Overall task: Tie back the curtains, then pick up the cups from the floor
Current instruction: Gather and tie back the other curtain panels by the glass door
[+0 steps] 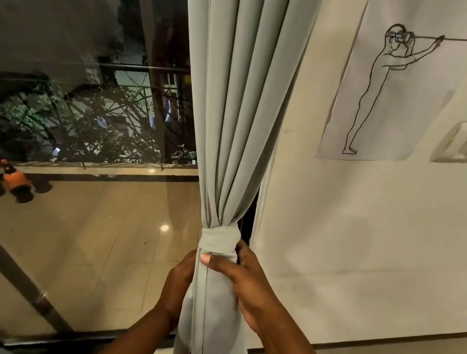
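A pale grey-green curtain [236,102] hangs in the middle of the view, gathered into a bunch. A band of the same fabric [219,239] is wrapped around it like a knot. Just below the knot, my right hand [244,283] grips the curtain from the right, thumb across the front. My left hand [178,286] holds the same hanging part from the left, partly hidden behind the cloth. No cups are in view.
A glass door [68,123] with a dark frame fills the left, showing a tiled balcony, plants and an orange object [14,180]. A white wall [369,226] on the right carries a drawing sheet [396,79] and a switch plate [465,142].
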